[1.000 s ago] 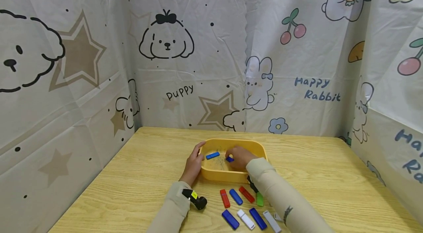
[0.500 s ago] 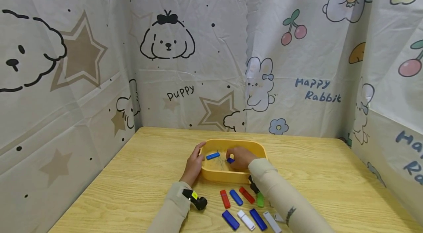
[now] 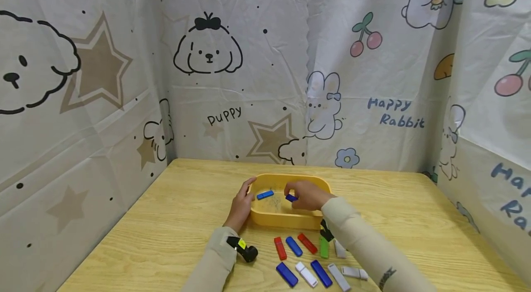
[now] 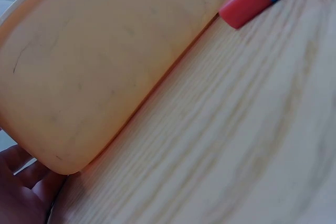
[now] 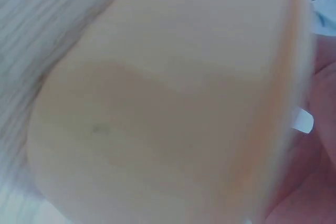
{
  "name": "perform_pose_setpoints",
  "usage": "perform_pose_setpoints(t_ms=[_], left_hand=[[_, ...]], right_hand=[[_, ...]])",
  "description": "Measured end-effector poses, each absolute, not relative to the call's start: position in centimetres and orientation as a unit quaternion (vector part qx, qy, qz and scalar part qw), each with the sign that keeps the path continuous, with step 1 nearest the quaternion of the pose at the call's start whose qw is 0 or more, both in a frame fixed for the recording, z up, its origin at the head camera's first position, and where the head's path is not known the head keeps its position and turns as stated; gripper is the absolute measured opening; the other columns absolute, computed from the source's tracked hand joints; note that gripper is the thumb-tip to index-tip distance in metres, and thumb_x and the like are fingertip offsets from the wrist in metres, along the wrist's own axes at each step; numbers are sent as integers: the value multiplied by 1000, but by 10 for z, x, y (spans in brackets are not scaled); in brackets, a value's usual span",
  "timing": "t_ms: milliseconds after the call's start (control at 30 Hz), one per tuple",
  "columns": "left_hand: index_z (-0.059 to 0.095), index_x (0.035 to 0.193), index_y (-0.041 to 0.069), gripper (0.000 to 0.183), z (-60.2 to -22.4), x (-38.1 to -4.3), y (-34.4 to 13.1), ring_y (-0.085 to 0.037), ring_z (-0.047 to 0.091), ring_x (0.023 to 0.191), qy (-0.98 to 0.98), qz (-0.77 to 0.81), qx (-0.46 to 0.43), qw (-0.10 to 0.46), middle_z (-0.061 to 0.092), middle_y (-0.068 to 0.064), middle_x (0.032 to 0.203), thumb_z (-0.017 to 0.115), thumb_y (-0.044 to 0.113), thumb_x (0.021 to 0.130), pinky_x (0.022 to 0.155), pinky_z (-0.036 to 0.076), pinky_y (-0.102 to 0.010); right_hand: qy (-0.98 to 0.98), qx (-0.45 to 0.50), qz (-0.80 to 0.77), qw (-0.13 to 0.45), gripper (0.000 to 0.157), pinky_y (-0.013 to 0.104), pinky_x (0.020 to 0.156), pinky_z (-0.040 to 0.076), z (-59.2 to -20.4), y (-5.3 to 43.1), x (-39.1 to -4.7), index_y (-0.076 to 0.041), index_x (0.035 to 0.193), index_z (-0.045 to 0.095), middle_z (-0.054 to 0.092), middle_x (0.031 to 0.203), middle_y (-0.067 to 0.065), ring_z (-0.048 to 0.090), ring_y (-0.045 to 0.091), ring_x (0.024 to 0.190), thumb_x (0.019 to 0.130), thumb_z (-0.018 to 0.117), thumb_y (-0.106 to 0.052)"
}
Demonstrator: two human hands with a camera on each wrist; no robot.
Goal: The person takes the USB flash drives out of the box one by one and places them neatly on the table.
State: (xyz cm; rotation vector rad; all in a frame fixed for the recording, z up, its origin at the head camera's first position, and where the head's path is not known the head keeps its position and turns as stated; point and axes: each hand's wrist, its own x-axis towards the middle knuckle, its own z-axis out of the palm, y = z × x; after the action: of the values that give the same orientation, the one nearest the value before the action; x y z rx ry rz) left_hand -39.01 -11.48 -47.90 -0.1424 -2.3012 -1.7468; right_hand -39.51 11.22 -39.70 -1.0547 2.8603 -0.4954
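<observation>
A yellow plastic bin (image 3: 286,222) stands on the table. My left hand (image 3: 240,207) holds its left end, thumb at the rim and fingers along the outside; in the left wrist view those fingers (image 4: 31,182) curve round the bin's lower corner. Over the inside of the bin, my right hand (image 3: 309,195) pinches a dark blue USB stick (image 3: 292,198), partly hidden by the fingers. A lighter blue USB stick (image 3: 265,195) lies on the bin floor to the left. In the right wrist view the bin wall covers most of the hand, and a small white patch shows beside the palm.
In front of the bin several USB sticks lie in two rough rows: red (image 3: 280,248), blue (image 3: 294,246), green (image 3: 324,247), white (image 3: 306,274), grey (image 3: 339,277) and others. My right forearm passes over the table beside them. A printed curtain (image 3: 232,84) encloses the back and sides.
My right hand has shifted slightly right and up with the dark blue USB stick. Its forearm has moved right, uncovering more white sticks. My left hand stays on the bin.
</observation>
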Motion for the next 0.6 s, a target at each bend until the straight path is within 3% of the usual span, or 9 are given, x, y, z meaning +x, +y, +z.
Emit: perform_pose_setpoints(t_ms=[233,600], left_hand=[[47,141,22,52,-479,-391,-115,-35,28,141,-787,-605,-41,114,39,-7,151,42,10,91,112,22,-55],[47,142,21,51,-479,-392,-117,-34,28,141,-788,-604,-41,113,38,-7,151,42,11,92,112,22,-54]], right_hand=[[919,-355,-172,4,30,33,70,50,-374,127,-370,-11,112,63,63,98,4,57,16,79,82,69,-6],[924,-350,-149,-31,28,28,64,48,-363,168,-326,-17,105,63,59,86,-1,52,13,72,79,70,-7]])
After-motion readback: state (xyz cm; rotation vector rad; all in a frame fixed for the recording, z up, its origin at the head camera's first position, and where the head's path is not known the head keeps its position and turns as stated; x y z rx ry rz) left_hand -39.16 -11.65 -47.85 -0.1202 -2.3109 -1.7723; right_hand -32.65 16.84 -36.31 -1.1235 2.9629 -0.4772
